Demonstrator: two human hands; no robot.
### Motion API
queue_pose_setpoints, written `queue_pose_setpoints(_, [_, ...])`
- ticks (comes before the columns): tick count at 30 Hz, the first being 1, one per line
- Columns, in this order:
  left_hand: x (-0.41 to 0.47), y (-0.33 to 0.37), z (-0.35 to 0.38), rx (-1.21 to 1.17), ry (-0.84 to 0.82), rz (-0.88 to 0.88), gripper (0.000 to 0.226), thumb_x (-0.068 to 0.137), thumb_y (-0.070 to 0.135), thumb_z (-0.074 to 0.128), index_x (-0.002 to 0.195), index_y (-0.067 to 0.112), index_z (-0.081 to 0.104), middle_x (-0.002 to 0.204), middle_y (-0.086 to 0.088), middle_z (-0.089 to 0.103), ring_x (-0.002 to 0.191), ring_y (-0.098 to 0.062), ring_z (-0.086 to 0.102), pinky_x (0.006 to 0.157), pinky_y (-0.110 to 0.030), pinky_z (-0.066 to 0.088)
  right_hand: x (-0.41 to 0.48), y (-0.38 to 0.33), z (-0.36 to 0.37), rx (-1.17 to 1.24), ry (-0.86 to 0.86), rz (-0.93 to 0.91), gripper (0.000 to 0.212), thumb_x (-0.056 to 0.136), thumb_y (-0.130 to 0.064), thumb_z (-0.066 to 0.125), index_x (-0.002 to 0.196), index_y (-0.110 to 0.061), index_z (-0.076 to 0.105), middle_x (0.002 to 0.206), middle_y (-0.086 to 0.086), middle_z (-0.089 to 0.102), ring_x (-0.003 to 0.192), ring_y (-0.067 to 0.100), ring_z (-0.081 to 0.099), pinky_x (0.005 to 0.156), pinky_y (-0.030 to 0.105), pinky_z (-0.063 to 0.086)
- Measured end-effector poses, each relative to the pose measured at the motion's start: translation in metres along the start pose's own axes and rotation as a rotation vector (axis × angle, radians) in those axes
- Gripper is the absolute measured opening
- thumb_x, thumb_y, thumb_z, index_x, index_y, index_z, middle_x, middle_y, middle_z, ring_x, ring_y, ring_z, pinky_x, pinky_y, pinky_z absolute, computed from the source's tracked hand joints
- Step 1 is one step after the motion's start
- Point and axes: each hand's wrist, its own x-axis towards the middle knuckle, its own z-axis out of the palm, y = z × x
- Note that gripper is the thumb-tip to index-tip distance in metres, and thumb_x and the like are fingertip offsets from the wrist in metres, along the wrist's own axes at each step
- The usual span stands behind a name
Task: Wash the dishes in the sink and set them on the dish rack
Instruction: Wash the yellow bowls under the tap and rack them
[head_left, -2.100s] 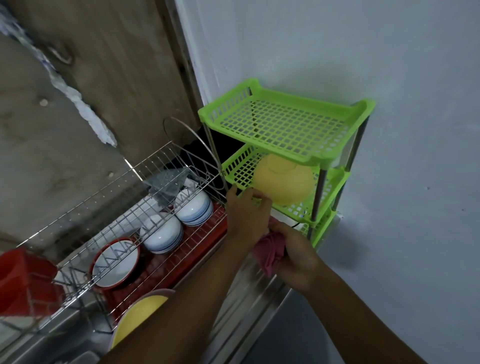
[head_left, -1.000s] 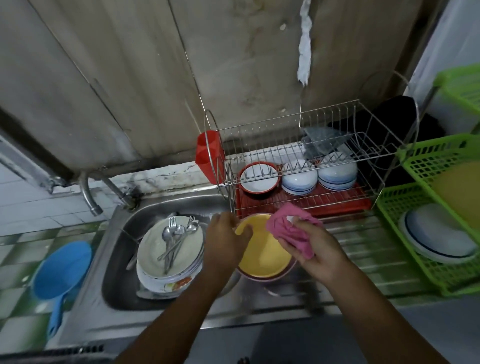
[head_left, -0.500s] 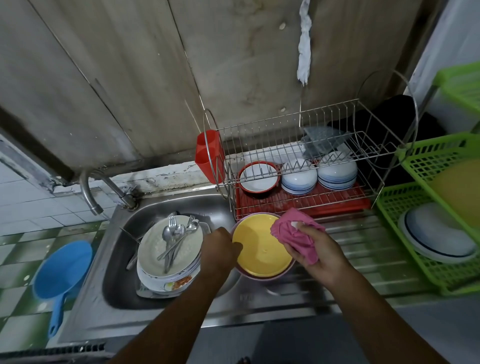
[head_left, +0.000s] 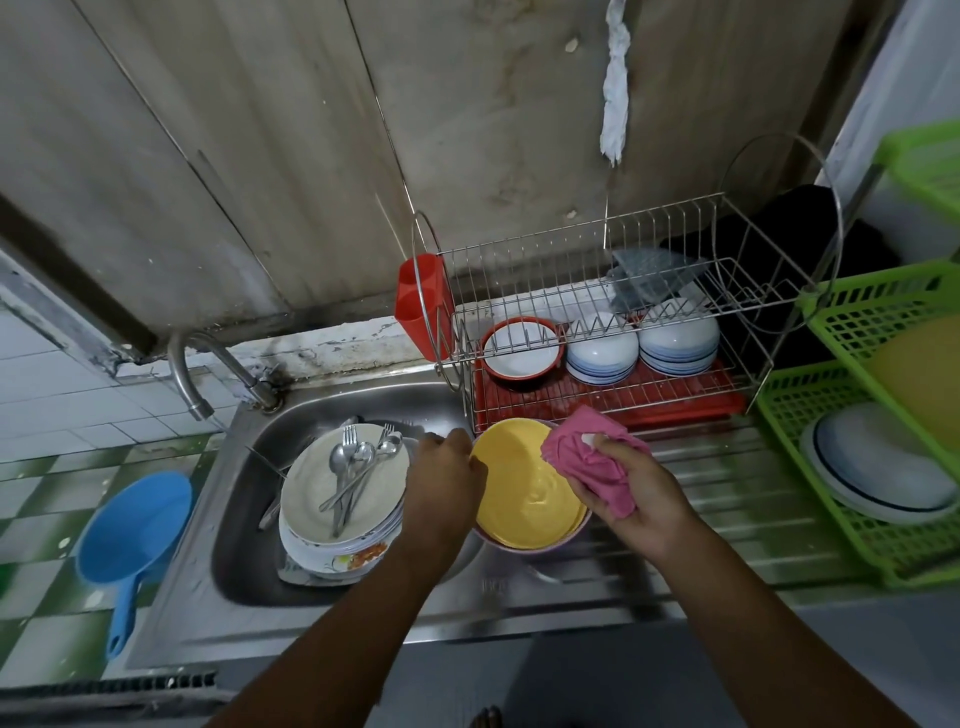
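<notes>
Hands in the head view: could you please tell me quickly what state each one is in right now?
Left hand: closed, gripping the rim of the yellow bowl.
Right hand: closed, holding the pink cloth.

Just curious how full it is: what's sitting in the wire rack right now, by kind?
Red-rimmed bowl: 1
Blue-striped bowl stacks: 2
Grey cloth: 1
Red cup, hung on the end: 1
Total: 5
</notes>
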Motion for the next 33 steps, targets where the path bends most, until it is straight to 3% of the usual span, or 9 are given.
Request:
queue_pose_setpoints(4, [0.001, 0.004, -0.004, -0.046, 0.065, 0.054, 0.009, 0.094, 0.012, 0.059, 0.099, 0.004, 0.06, 0.097, -0.014, 0.065, 0.08, -0.026, 0.056, 0.065, -0.032, 0.037, 0.001, 0.0, 0.001, 0.003, -0.016, -0.003, 0.046, 0.081, -0.011, 0.074, 0.125, -0.007, 0.061, 0.12, 0.021, 0.07, 0.102, 0.033, 0.071, 0.076, 0.037, 0.061])
queue_pose_setpoints(10, [-0.017, 0.004, 0.008, -0.099, 0.099, 0.351, 0.018, 0.084, 0.013, 0.071, 0.101, 0.009, 0.069, 0.106, -0.008, 0.062, 0.095, -0.029, 0.06, 0.077, -0.036, 0.05, 0.003, -0.005, -0.004, 0.075, -0.078, -0.016, 0.046, 0.09, -0.012, 0.07, 0.134, -0.006, 0.057, 0.122, 0.02, 0.07, 0.092, 0.029, 0.075, 0.067, 0.033, 0.062])
queue_pose_setpoints(14, [-0.02, 0.002, 0.007, -0.205, 0.034, 0.416, 0.029, 0.077, 0.026, 0.076, 0.105, 0.018, 0.071, 0.134, -0.01, 0.052, 0.124, -0.028, 0.051, 0.099, -0.037, 0.046, 0.0, -0.005, -0.007, 0.118, -0.095, -0.011, 0.045, 0.091, -0.013, 0.069, 0.134, -0.007, 0.056, 0.123, 0.019, 0.068, 0.091, 0.027, 0.074, 0.066, 0.032, 0.062])
queue_pose_setpoints(18, [-0.023, 0.012, -0.002, -0.274, -0.247, 0.294, 0.041, 0.084, 0.028, 0.082, 0.121, 0.024, 0.066, 0.164, -0.01, 0.014, 0.151, -0.03, 0.025, 0.107, -0.023, 0.028, -0.005, -0.006, -0.007, 0.142, -0.092, -0.003, 0.03, 0.09, -0.013, 0.068, 0.119, -0.01, 0.062, 0.119, 0.018, 0.069, 0.09, 0.026, 0.074, 0.07, 0.032, 0.06])
queue_pose_setpoints(20, [-0.023, 0.013, -0.002, -0.292, -0.253, 0.222, 0.06, 0.08, 0.028, 0.085, 0.132, 0.023, 0.055, 0.16, -0.007, 0.019, 0.146, -0.026, 0.032, 0.101, -0.016, 0.029, -0.009, -0.007, -0.005, 0.14, -0.091, 0.0, 0.029, 0.086, -0.013, 0.07, 0.114, -0.01, 0.063, 0.114, 0.017, 0.071, 0.09, 0.026, 0.073, 0.07, 0.032, 0.06])
queue_pose_setpoints(23, [-0.02, 0.014, -0.007, -0.338, -0.299, 0.016, 0.095, 0.07, 0.024, 0.092, 0.145, 0.022, 0.034, 0.137, 0.0, 0.041, 0.125, -0.023, 0.047, 0.089, -0.025, 0.041, -0.014, -0.007, 0.0, 0.123, -0.116, 0.001, 0.039, 0.08, -0.012, 0.073, 0.118, -0.009, 0.063, 0.116, 0.018, 0.071, 0.094, 0.027, 0.072, 0.068, 0.032, 0.062])
queue_pose_setpoints(26, [-0.016, 0.003, -0.011, -0.471, -0.314, -0.08, 0.087, 0.068, 0.023, 0.093, 0.133, 0.029, 0.036, 0.126, 0.004, 0.053, 0.11, -0.018, 0.055, 0.071, -0.022, 0.047, -0.02, -0.006, 0.008, 0.122, -0.172, 0.028, 0.042, 0.084, -0.006, 0.069, 0.124, -0.004, 0.061, 0.119, 0.021, 0.071, 0.102, 0.031, 0.071, 0.071, 0.033, 0.063])
queue_pose_setpoints(29, [-0.013, -0.014, -0.028, -0.609, -0.233, -0.09, 0.077, 0.066, 0.02, 0.094, 0.124, 0.032, 0.044, 0.124, 0.005, 0.058, 0.101, -0.009, 0.06, 0.07, -0.021, 0.053, -0.024, -0.006, 0.02, 0.098, -0.246, 0.073, 0.036, 0.086, 0.002, 0.062, 0.122, 0.0, 0.061, 0.117, 0.025, 0.07, 0.102, 0.035, 0.071, 0.072, 0.033, 0.063])
queue_pose_setpoints(33, [-0.01, -0.051, -0.074, -0.62, -0.164, -0.078, 0.077, 0.068, 0.023, 0.09, 0.132, 0.031, 0.049, 0.122, 0.018, 0.054, 0.103, 0.001, 0.056, 0.069, -0.017, 0.055, -0.025, 0.002, 0.051, 0.034, -0.315, 0.131, 0.035, 0.086, 0.004, 0.06, 0.121, 0.0, 0.061, 0.12, 0.026, 0.069, 0.107, 0.036, 0.068, 0.071, 0.036, 0.064])
